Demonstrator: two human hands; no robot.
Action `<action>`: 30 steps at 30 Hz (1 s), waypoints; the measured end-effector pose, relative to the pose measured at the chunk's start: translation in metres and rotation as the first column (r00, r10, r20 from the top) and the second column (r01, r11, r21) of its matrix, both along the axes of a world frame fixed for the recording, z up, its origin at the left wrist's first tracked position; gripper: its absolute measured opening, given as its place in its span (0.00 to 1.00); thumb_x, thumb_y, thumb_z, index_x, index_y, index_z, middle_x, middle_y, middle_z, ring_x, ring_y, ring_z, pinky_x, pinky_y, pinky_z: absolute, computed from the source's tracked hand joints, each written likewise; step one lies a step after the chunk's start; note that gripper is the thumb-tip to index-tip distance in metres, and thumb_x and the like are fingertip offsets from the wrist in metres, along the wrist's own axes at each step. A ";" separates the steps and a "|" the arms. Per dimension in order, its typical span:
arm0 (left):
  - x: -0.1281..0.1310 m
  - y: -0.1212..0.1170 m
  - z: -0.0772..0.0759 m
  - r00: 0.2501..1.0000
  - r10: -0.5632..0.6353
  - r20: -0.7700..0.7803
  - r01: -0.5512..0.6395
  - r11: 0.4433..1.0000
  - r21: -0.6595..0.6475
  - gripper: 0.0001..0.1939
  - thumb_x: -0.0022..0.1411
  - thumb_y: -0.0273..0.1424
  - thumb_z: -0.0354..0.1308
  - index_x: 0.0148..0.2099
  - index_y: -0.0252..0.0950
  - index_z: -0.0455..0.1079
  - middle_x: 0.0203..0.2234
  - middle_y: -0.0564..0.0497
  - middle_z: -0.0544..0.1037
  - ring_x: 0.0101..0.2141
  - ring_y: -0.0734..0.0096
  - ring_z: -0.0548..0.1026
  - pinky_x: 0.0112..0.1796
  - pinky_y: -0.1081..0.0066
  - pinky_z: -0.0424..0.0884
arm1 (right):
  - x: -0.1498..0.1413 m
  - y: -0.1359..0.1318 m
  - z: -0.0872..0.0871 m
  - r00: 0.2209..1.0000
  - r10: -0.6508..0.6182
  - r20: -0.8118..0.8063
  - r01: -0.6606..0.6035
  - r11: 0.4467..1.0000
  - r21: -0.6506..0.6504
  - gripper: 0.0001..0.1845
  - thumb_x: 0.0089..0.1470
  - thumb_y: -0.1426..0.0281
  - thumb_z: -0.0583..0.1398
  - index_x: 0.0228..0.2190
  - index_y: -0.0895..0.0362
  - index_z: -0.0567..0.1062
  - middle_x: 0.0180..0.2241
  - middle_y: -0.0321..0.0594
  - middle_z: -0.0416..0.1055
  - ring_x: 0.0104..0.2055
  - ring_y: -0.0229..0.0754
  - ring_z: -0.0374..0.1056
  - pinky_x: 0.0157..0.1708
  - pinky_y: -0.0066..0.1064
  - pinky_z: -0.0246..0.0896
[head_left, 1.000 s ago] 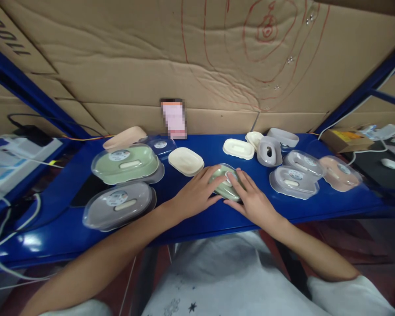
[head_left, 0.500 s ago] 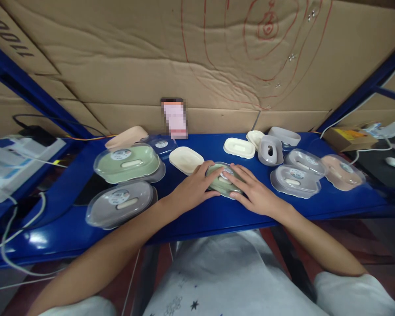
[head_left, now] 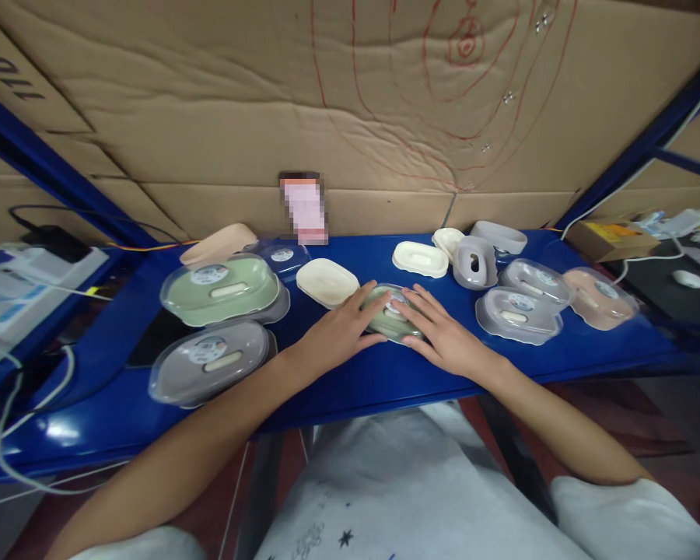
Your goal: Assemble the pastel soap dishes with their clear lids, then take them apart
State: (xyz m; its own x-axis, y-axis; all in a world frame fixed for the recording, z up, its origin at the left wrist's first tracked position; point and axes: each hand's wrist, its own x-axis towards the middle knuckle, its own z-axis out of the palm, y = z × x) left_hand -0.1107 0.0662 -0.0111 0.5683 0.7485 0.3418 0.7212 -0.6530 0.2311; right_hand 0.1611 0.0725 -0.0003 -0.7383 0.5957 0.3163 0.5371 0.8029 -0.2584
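A small green soap box [head_left: 392,330] with a clear lid and a round sticker sits on the blue table in front of me. My left hand [head_left: 344,323] lies along its left side, fingers reaching over the lid and thumb at the near edge. From the right, my right hand [head_left: 443,327] holds it the same way, fingertips on the lid by the sticker. The fingers cover much of the lid. Just behind my left hand rests a cream oval tray [head_left: 327,281].
Larger lidded boxes, green [head_left: 222,288] and grey [head_left: 210,362], stand at left. Grey boxes [head_left: 519,315] and a peach one [head_left: 600,299] are at right. Behind are cream inserts [head_left: 420,259] and a phone [head_left: 303,206] against the cardboard wall [head_left: 210,101].
The whole view has shifted slightly. Both hands stay around the green soap box, with only a small change in the fingers on its lid.
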 end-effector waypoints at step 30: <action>-0.165 -0.150 0.036 0.646 0.707 0.287 -0.754 0.649 0.099 0.32 0.64 0.55 0.63 0.64 0.49 0.64 0.64 0.46 0.72 0.64 0.36 0.71 0.62 0.32 0.72 | -0.110 0.055 -0.010 0.969 0.215 0.123 -0.216 0.976 -0.006 0.35 0.73 0.53 0.56 0.71 0.60 0.61 0.71 0.58 0.61 0.75 0.58 0.54 0.72 0.55 0.50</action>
